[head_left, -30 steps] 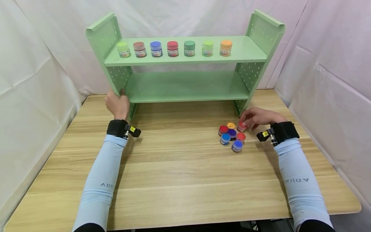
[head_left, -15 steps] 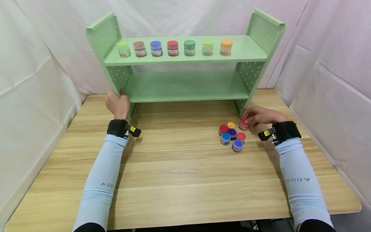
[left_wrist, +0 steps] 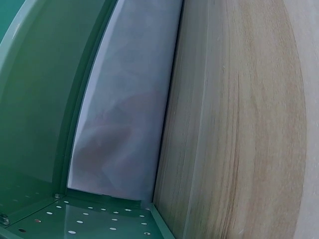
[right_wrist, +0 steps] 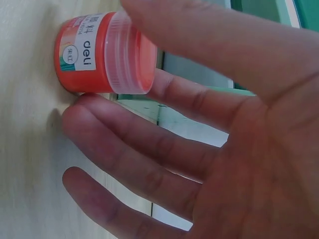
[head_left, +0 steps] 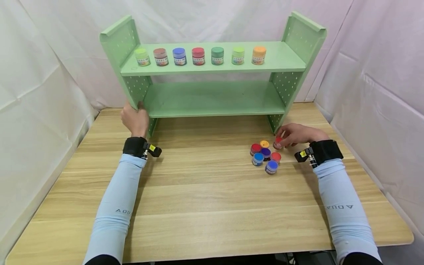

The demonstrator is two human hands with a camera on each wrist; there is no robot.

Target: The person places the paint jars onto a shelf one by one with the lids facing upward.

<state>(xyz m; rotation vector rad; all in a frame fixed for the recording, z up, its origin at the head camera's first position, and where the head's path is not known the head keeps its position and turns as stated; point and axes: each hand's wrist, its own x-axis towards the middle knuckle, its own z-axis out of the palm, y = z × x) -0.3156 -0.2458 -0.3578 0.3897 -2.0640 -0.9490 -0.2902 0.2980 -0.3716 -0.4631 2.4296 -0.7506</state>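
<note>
My left hand [head_left: 135,119] grips the lower part of the green shelf's left side panel [head_left: 130,86]; in the left wrist view only the perforated green panel [left_wrist: 94,216], a shelf board and the table show. My right hand [head_left: 299,133] pinches a red paint jar [right_wrist: 84,55] between thumb and fingers, low at the table by the shelf's right foot. Its clear lid faces my palm in the right wrist view. Left of that hand, small paint jars cluster on the table: an orange one [head_left: 264,144], a purple one [head_left: 265,153], two red ones and two blue ones.
On the upper board of the green shelf [head_left: 212,69] several paint jars stand in a row, from a lime one [head_left: 142,57] to an orange one [head_left: 258,56]. The lower board [head_left: 215,97] is bare. White sheeting [head_left: 381,92] surrounds the wooden table [head_left: 205,206].
My right hand has shifted slightly right with the red paint jar, opening a small gap from the clustered jars. The left hand stays on the shelf panel.
</note>
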